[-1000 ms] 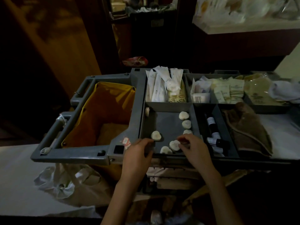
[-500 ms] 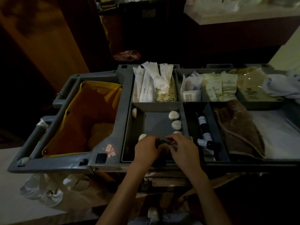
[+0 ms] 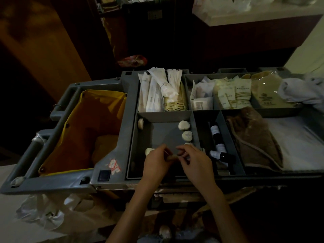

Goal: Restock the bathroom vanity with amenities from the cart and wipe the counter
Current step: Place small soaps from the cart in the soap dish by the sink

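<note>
Both hands meet low over the cart's [image 3: 52, 183] soap compartment [image 3: 157, 134], pinching one small piece.

Left hand [image 3: 157, 163] and right hand [image 3: 196, 162] curl their fingertips onto a small rounded piece [image 3: 172, 157] at the compartment's 6 o'clock end; it's too dim and too covered to name or to read its axis. Pale, matte, puck-shaped soap rounds [image 3: 184, 125] line the smooth grey plastic wall at 3 o'clock, with one at 11 and another peeking past the left knuckles at 9. Next door at 3, slim bottles [image 3: 214, 130] lie lengthwise 12-to-6, the nearest with its dark cap toward 3. Long white sachets [image 3: 152, 95] stand upright at 12. A nubby brown towel [image 3: 252, 137] lies beyond.
</note>
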Demonstrator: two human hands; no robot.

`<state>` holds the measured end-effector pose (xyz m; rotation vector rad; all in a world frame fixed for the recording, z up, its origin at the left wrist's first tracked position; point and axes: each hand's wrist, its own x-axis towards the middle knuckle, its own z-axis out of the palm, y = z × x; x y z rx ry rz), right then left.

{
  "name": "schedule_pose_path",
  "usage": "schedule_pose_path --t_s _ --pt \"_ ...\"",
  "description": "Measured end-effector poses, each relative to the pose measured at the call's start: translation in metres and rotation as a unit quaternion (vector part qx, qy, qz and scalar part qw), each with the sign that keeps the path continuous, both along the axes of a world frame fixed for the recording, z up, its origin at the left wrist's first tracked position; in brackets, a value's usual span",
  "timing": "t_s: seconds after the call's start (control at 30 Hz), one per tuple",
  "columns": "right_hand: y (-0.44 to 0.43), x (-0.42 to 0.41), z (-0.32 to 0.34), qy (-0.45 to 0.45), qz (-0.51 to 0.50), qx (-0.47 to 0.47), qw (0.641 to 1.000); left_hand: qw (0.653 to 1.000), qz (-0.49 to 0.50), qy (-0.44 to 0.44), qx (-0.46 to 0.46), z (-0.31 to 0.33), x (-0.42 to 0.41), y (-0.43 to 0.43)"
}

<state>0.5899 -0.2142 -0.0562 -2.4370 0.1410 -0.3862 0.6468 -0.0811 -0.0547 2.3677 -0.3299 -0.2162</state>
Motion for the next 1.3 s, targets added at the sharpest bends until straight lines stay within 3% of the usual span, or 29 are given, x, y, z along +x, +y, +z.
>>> schedule_pose_path --t_s 0.17,0.3,0.5,0.83,1.13,1.3 --pt "-0.004 0.003 0.002 -0.022 -0.010 0.026 0.999 0.980 0.097 0.047 -0.167 0.005 0.001 0.006" --pt "-0.011 0.026 0.007 -0.032 -0.005 -0.043 0.999 0.951 0.131 0.080 -0.270 0.007 0.003 0.010" --pt "-0.022 0.070 0.010 0.021 -0.020 -0.186 0.982 0.949 0.123 0.076 -0.279 0.005 0.004 0.011" --pt "-0.011 0.084 0.013 0.157 -0.058 -0.383 0.908 0.943 0.137 0.075 -0.295 0.001 0.009 0.014" --pt "-0.005 0.083 0.012 0.196 -0.079 -0.418 0.884 0.940 0.156 0.058 -0.296 0.005 0.008 0.015" --pt "-0.007 0.081 0.002 0.082 -0.080 -0.384 0.916 0.934 0.167 0.049 -0.311 0.003 0.007 0.015"
